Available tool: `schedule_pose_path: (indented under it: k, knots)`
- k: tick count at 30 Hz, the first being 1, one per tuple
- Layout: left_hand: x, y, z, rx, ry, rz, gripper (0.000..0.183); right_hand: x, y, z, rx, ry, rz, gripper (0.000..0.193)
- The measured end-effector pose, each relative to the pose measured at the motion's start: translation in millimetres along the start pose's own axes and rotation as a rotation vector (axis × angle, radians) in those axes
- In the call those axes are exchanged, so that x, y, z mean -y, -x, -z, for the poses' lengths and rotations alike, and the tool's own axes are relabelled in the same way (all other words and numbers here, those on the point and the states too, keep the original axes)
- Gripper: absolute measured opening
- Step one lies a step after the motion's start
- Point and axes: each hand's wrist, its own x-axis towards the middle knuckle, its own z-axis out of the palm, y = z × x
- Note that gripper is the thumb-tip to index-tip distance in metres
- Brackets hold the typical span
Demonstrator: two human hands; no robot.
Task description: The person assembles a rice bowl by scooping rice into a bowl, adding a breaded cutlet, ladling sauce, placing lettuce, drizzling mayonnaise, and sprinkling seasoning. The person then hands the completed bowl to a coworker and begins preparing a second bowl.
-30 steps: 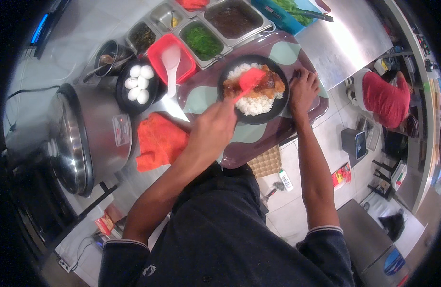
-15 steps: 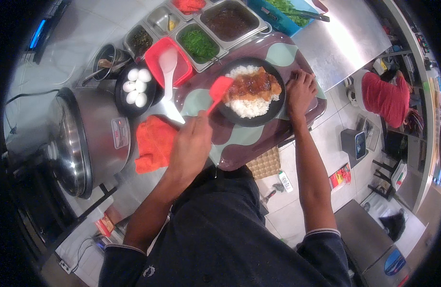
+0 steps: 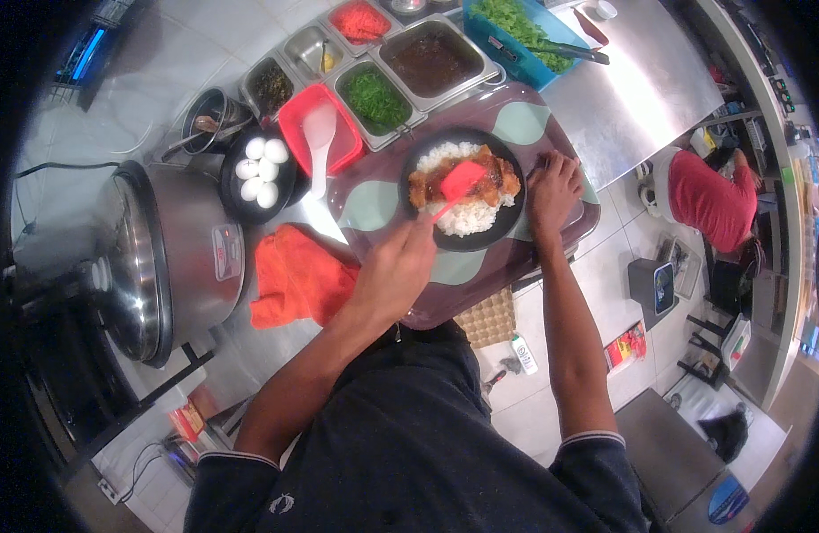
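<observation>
My left hand [image 3: 397, 269] is closed round the thin handle of a red spatula [image 3: 463, 179], whose flat head is over browned, sauced pieces of food [image 3: 498, 182]. These pieces lie across white rice [image 3: 471, 219] on a round black plate [image 3: 469, 243]. Under the plate is a purple tray [image 3: 445, 289] patterned with pale green shapes. Resting on the tray at the plate's right rim, my right hand [image 3: 556, 192] has bent fingers and holds nothing I can see. Whether it touches the rim is unclear.
Metal pans of chopped greens [image 3: 374, 98], brown sauce [image 3: 431, 59] and shredded red food [image 3: 360, 21] line the back. Left are a red tub [image 3: 295, 115] with a white rice paddle [image 3: 319, 138], eggs [image 3: 267, 170], an orange cloth [image 3: 298, 275] and a large cooker [image 3: 196, 249]. A person in red [image 3: 713, 191] bends at right.
My left hand has moved right, carrying the red spatula from the plate's left edge to over the middle of the food. My right hand stays by the right rim.
</observation>
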Motion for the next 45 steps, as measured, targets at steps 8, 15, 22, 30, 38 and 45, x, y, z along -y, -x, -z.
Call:
schedule_pose_path:
  k: [8, 15, 22, 30, 38, 45]
  knots:
    - [0, -9, 10, 0.080, -0.003, 0.131, 0.024, 1, 0, 2, -0.007, -0.011, 0.005, 0.034]
    - [-3, -42, 23, -0.098, 0.195, -0.003, 0.009, 4, 0, 1, -0.024, 0.052, -0.036, 0.034]
    - [66, -156, 47, -0.151, -0.132, 0.065, 0.017, 8, 0, 9, -0.042, 0.014, -0.010, 0.028]
    - [111, -206, 7, 0.108, -0.333, 0.042, 0.017, 5, -1, 5, 0.020, 0.003, -0.058, 0.029]
    - [120, -201, 21, -0.032, 0.049, 0.339, 0.020, 4, 1, 6, 0.007, -0.035, -0.044, 0.029]
    - [50, -151, 50, -0.018, 0.089, 0.197, 0.020, 4, 0, 6, -0.014, -0.059, -0.041, 0.029]
